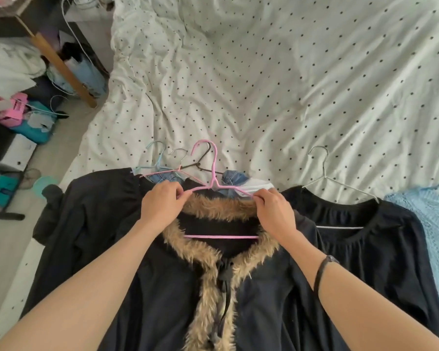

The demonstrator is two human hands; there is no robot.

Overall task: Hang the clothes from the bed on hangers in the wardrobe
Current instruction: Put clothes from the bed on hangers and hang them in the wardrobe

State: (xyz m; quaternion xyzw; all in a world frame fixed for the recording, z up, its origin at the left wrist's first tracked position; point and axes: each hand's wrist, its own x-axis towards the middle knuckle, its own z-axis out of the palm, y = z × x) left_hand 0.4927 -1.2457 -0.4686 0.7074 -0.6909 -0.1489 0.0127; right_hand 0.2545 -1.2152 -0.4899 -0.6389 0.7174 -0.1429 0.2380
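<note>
Both hands reach forward over a bed, seen from a head-worn camera looking down. Left hand (pixel 161 201) pinches the left shoulder of a pink hanger (pixel 214 173), fingers curled around the thin wire. Right hand (pixel 274 211) pinches the hanger's right shoulder, together with the collar edge beneath it. A dark band circles the right wrist.

The pink hanger sits inside the neck of a black garment with a tan fur collar (pixel 221 209); its hook points away from the person and its lower bar shows across the open neckline. This garment lies flat at the near edge of the bed, directly under both forearms.

Just right of it lies a second black top (pixel 380 239) with a white wire hanger (pixel 325 173) through its neck. A light blue knit (pixel 433 224) lies at the far right edge.

Beyond the fur collar, a small heap of spare hangers (pixel 178 163), blue, pink and black, rests on folded denim (pixel 235 177).

A white bedsheet with dark dots (pixel 289 84), heavily creased, covers the bed. On the floor to the left sits a clutter of boxes and bags (pixel 20 122).
</note>
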